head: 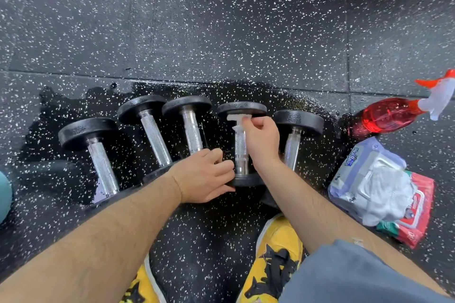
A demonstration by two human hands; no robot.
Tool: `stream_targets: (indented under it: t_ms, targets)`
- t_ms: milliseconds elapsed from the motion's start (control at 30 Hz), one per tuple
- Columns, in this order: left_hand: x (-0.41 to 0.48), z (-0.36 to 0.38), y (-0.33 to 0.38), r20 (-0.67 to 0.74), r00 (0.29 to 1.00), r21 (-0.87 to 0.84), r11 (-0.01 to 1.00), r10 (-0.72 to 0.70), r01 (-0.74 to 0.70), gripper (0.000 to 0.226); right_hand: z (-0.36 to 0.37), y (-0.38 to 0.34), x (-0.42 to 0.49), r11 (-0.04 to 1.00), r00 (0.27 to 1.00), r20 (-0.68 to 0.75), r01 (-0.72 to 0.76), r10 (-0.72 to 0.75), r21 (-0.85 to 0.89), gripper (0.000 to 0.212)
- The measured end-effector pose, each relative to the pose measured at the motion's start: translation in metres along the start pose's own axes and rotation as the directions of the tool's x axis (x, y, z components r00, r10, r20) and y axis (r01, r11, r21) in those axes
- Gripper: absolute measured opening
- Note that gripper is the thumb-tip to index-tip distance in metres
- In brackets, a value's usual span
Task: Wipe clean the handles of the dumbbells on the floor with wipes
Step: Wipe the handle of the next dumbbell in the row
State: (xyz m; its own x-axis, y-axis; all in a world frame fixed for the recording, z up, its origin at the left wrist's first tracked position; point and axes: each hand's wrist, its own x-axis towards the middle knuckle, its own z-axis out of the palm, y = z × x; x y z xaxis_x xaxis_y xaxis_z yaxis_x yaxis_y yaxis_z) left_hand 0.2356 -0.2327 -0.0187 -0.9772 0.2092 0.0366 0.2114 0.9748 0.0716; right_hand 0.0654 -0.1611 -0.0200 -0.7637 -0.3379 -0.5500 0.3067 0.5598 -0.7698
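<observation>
Wipe (pixel 235 117) in right hand (pixel 262 141) touches dumbbell (pixel 240 150) beside far head.

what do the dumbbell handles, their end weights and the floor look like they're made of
Dumbbell handles: bright metal, probably chromed steel, given the silvery shine and fine knurled texture.
End weights: matte black, pebbled skin, perhaps rubber or a coating over metal; cannot tell which.
Floor: looks like rubber gym tile, black with white flecks, seams between tiles, wet and glossy round the weights.

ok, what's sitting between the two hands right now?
One dumbbell's chrome handle, in the head view. The left hand grips the near weight head; the right hand pinches a wipe at the far end.
</observation>
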Motion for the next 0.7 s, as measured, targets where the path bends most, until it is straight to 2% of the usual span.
stream_targets:
  t_ms: [167,267,467,700]
  targets:
    - [0.002,0.0,-0.001,-0.021,1.0,-0.01,1.0,-0.011,0.011,0.037,0.006,-0.009,-0.007,0.995,0.994,-0.056,0.089,-0.092,-0.052,0.028]
    - [0.001,0.0,0.0,-0.03,0.999,-0.014,1.0,-0.013,0.013,0.037,0.014,-0.015,-0.004,0.998,0.994,-0.101,0.039,-0.043,-0.043,0.036]
    - [0.001,0.0,0.0,-0.023,1.0,-0.009,1.0,-0.01,0.01,0.037,0.013,-0.013,-0.002,0.998,0.996,-0.082,-0.046,0.042,-0.045,0.048]
    - [0.001,0.0,0.0,-0.001,1.0,-0.014,1.0,-0.005,0.005,0.038,0.011,-0.002,0.005,0.99,0.991,-0.027,-0.132,0.133,0.045,0.024]
